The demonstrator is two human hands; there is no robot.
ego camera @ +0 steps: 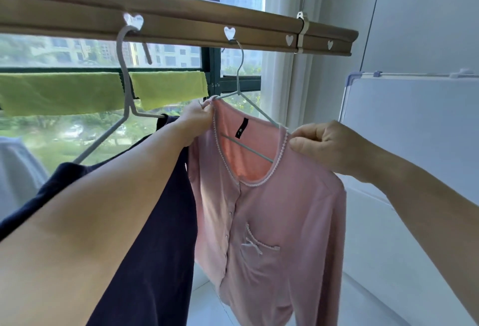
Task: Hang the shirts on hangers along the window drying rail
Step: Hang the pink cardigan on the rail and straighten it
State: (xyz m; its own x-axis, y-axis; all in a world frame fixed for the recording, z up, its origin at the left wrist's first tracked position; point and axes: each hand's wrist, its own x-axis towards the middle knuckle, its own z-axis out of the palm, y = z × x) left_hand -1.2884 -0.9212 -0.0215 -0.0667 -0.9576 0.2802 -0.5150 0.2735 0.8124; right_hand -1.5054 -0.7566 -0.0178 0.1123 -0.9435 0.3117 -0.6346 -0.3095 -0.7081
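Along the window, a brown drying rail (181, 18) with heart-shaped holes is running across the top, with blurred buildings and trees showing through the glass and two green cloths (166, 88) draping over a lower bar. At far left a pale garment is sitting cut off by the frame edge. A white hanger (124, 77) is hooking through one heart and carrying a navy shirt (155, 222), partly hidden behind the left forearm. The left hand (198, 114) is pinching the pink shirt (272, 222) at its collar; its grip is closed on the trim. A grey hanger (241, 77) is hanging from the next heart inside that shirt. The right hand (324, 144) is pinching the collar's other side. A whiteboard (414, 123) is leaning at right.
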